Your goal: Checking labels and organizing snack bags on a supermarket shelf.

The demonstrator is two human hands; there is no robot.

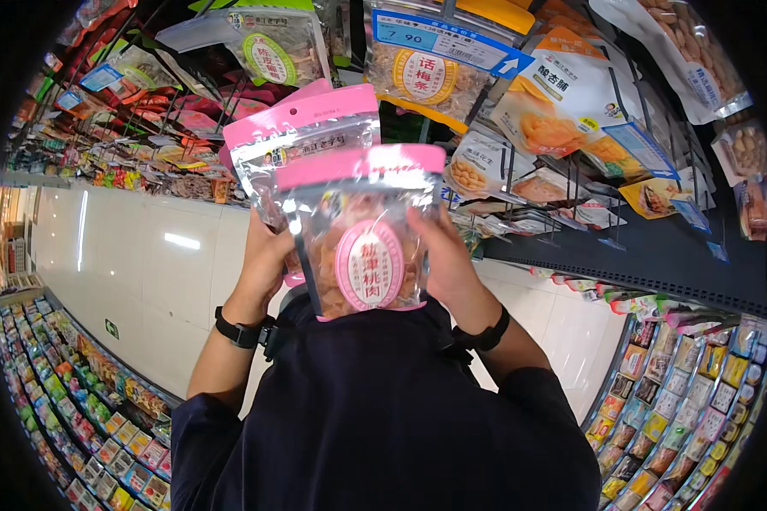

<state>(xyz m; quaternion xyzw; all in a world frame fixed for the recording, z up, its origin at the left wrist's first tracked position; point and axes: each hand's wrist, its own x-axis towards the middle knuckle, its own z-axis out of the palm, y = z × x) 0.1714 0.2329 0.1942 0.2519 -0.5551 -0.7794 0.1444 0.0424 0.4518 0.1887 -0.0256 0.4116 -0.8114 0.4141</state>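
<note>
In front of my chest, my right hand (446,255) grips the right side of a clear pouch of dried fruit (323,268). This pouch has a pink top strip and an oval pink-and-white label bearing writing. Behind it, further left, my left hand (265,255) holds another pink-topped pouch (255,160). A further pink edge peeks out behind that one, so I cannot tell exactly how many pouches the left hand holds. The front pouch overlaps the rear one and hides its lower part. My left fingers are mostly hidden behind the packaging.
Hanging snack pouches (422,76) fill the display rack ahead, with metal hooks and blue price tags (447,41). A white dried-fruit pouch (559,89) hangs at right above a dark shelf base (677,255). Packed shelves (671,409) stand behind me on both sides. Pale floor tiles (147,268) lie left.
</note>
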